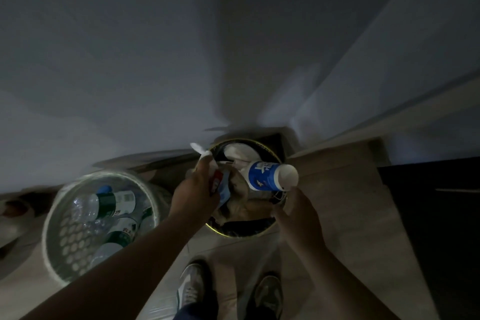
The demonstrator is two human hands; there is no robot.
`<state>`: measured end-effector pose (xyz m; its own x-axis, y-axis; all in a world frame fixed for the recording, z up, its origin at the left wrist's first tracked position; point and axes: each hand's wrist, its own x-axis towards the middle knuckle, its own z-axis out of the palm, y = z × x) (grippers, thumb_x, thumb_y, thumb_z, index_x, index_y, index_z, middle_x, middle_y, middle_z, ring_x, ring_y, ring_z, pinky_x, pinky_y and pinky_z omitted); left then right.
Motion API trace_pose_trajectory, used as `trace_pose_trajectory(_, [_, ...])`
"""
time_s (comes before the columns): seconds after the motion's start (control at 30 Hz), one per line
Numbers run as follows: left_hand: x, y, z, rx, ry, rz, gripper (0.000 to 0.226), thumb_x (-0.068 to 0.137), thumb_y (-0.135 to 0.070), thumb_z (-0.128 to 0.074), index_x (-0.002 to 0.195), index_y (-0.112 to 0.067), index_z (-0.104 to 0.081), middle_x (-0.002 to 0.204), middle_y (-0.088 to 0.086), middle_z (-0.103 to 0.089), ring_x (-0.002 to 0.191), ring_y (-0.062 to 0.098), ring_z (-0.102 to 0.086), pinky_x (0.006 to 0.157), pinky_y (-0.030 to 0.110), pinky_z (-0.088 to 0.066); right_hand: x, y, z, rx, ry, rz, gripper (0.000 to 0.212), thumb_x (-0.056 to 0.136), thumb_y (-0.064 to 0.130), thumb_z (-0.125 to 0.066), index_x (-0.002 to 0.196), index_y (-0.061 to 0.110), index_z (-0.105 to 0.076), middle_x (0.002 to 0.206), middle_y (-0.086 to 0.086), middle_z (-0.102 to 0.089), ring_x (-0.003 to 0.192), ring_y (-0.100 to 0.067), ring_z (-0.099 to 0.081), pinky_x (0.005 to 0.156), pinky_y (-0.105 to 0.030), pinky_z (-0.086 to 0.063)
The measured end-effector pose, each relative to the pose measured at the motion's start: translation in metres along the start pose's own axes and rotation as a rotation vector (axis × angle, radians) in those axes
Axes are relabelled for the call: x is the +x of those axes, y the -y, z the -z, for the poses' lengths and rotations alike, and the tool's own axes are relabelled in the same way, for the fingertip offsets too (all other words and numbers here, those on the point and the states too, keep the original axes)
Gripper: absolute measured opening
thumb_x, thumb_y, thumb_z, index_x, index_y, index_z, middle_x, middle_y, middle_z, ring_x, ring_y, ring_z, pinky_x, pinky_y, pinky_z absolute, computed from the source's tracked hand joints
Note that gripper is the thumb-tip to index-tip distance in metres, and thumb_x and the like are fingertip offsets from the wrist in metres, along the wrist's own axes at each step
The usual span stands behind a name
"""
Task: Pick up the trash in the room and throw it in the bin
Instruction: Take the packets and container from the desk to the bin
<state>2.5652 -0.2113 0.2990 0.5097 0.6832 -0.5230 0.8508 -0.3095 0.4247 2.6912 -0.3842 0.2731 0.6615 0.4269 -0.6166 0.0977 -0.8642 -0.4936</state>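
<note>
Dim room, view blurred. The person stood over a black bin (241,230) with a gold rim, set on the floor against the wall and already loaded with crumpled brown paper and a white bag. The left hand (193,197) hung over the bin's near-left edge, fingers curled round a wad of wrappers (219,186), red and blue, with a twist of white tissue sticking out above the knuckles. A blue-and-white paper cup (265,175) lay on its side over the bin's right half, mouth turned toward the right hand (301,215). That hand's fingertips sat just beside the cup's rim; whether they pinched it or the cup was loose could not be told. Judged handling: the cup looked empty, very light, thin-walled, easy to crush at mid-body, so the stiffer rolled rim or the base would be the place to hold it. The wad seemed soft, weightless and springy; loose pieces could slip out or flutter wide of the opening, so a whole-fist grip and a low release over the middle would suit. To the left, apart from the bin, stood a white perforated basket (72,241) holding clear plastic bottles (104,202) with green labels. The person's shoes (191,291) showed below.
</note>
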Motion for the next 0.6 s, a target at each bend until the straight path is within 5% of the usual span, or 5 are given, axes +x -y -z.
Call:
trace_pose_trajectory(0.13, [0.036,-0.010,-0.026,0.079,0.049,0.033,0.084,0.083,-0.021,-0.066,0.148,-0.018,-0.013,0.121,0.014,-0.059,0.106,0.032,-0.060,0.080,0.038,-0.049,0.000,-0.007,0.002,-0.018,0.040,0.021,0.051,0.090,0.027,-0.064,0.136,0.017,-0.043,0.128,0.002,-0.054,0.117,-0.009,-0.051,0.077,-0.013,-0.035])
trace_pose_trajectory(0.3, [0.055,-0.005,-0.056,0.179,0.278,0.070,0.073,0.081,-0.035,-0.070,0.140,-0.013,-0.033,0.137,0.016,-0.044,0.122,0.033,-0.050,0.097,0.039,-0.044,-0.004,-0.012,0.003,-0.016,0.044,0.006,0.053,0.091,0.023,-0.060,0.140,0.016,-0.039,0.137,-0.002,-0.049,0.125,-0.012,-0.048,0.086,-0.017,-0.036])
trace_pose_trajectory(0.43, [0.050,-0.007,-0.046,0.191,0.158,0.058,0.094,0.072,-0.051,-0.075,0.145,-0.018,-0.027,0.142,0.016,-0.032,0.127,0.036,-0.041,0.102,0.044,-0.042,-0.015,-0.006,0.011,0.009,0.018,0.023,0.061,0.090,0.023,-0.062,0.144,0.019,-0.033,0.141,-0.001,-0.045,0.128,-0.013,-0.045,0.091,-0.018,-0.038])
trace_pose_trajectory(0.6, [0.030,-0.019,-0.007,0.215,0.135,-0.054,0.065,0.080,-0.043,-0.070,0.133,-0.015,-0.045,0.132,0.012,-0.046,0.119,0.028,-0.048,0.097,0.038,-0.045,-0.039,0.017,0.039,-0.024,-0.001,0.035,0.057,0.090,0.021,-0.062,0.141,0.018,-0.037,0.137,-0.002,-0.046,0.128,-0.015,-0.043,0.087,-0.018,-0.035])
